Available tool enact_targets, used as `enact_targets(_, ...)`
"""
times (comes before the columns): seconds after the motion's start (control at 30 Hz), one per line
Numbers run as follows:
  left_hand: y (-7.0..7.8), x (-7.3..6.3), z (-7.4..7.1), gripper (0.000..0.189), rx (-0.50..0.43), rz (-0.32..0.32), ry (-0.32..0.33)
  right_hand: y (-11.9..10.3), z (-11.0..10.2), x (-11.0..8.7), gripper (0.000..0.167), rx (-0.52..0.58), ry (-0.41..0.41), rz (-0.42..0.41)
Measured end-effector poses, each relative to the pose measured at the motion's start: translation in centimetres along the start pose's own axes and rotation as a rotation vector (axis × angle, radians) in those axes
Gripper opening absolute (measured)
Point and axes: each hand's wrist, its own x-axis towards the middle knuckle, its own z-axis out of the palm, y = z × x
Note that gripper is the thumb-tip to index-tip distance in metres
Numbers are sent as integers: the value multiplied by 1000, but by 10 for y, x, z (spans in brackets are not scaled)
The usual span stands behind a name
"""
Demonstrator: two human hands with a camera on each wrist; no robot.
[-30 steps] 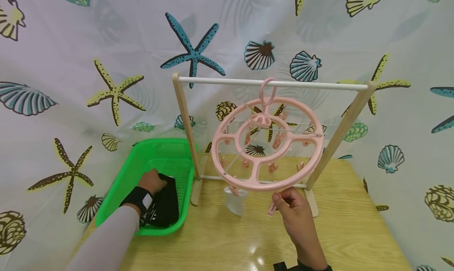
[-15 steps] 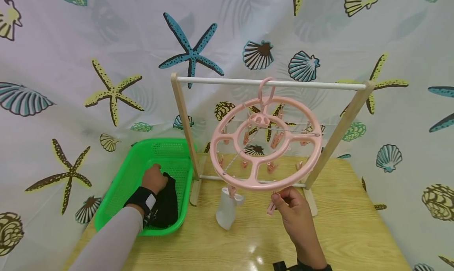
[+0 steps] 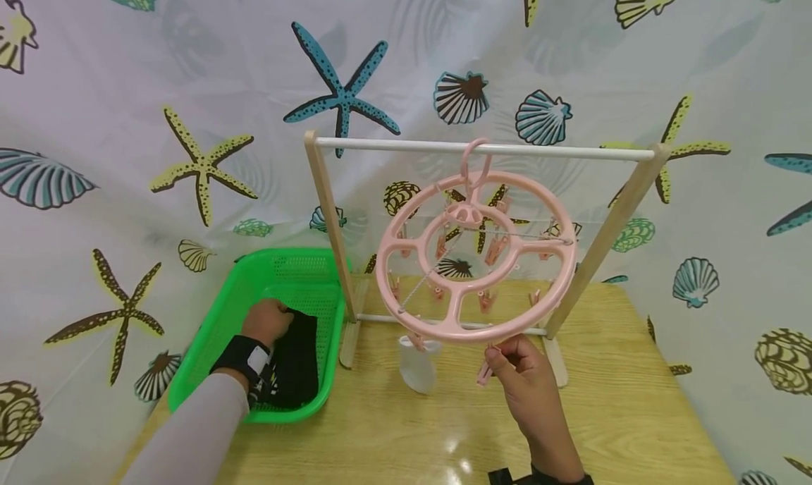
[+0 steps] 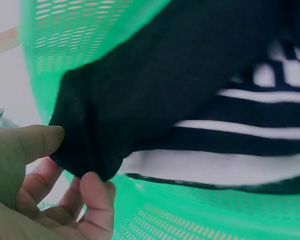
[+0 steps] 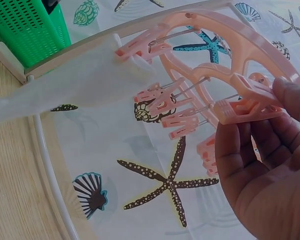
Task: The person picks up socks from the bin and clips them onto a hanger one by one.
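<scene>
Inside the green basket, my left hand (image 3: 265, 321) pinches the end of a black sock (image 4: 115, 95) between thumb and fingers. Under the sock lies black-and-white striped cloth (image 4: 230, 127), partly covered. My right hand (image 3: 529, 379) holds a pink clothespin (image 5: 255, 102) between thumb and fingers, at the near edge of a round pink hanger (image 3: 453, 328). Nothing is between that clothespin's jaws. To its left, a white sock (image 3: 417, 367) hangs from another pink clip (image 5: 145, 42) on the hanger.
The hanger hooks over the white rod (image 3: 393, 145) of a wooden stand (image 3: 609, 238). Several more pink clips (image 5: 180, 122) dangle beneath it. The green basket (image 3: 184, 369) stands left of the stand on the wooden table (image 3: 393, 450). A patterned curtain (image 3: 254, 62) hangs behind.
My left hand has shifted within the basket, most recently leftward, and the black sock lies more spread out. The white sock swings on its clip. The right hand keeps its place on the clothespin.
</scene>
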Motion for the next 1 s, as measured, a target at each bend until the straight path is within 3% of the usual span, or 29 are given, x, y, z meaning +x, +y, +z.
enact_targets(0.07,5,0,-5,22,-11,18,9,0,0,0,11,-12,7,-6)
enact_targets(0.2,18,-3,-15,36,-81,20,-29,1,-1,0,12,-12,13,-3)
enact_targets(0.33,29,-8,-24,39,-151,7,-47,1,-1,-1,12,20,4,16)
enact_targets(0.47,45,-21,-34,37,-150,71,-7,-1,-2,-2,13,-19,19,37)
enact_targets(0.6,64,-48,-42,32,-182,172,68,-1,-1,-2,14,-13,20,41)
enact_targets(0.73,85,-83,-44,24,-246,291,124,0,2,-1,13,8,9,10)
enact_targets(0.9,109,-123,-35,15,-366,391,140,0,5,-1,11,-9,12,-33)
enact_targets(1.0,123,-142,-22,13,-448,396,120,-1,6,-1,11,-56,18,-48)
